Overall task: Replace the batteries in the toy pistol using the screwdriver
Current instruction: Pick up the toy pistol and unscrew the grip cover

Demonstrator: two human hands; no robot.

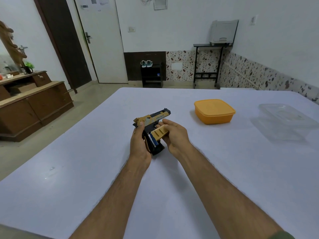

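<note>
I am gripping the toy pistol (151,121) by its handle in my left hand (139,145), just above the table (69,169). My right hand (174,135) is pinching the tan grip cover (159,133) against the open compartment, where a blue battery (153,139) is showing. Farther off, an orange box (214,111) is sitting beside a clear container (284,121).

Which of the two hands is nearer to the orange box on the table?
Right. The right hand holds the toy pistol's grip cover, on the side toward the orange box. The left hand grips the pistol farther away.
</note>
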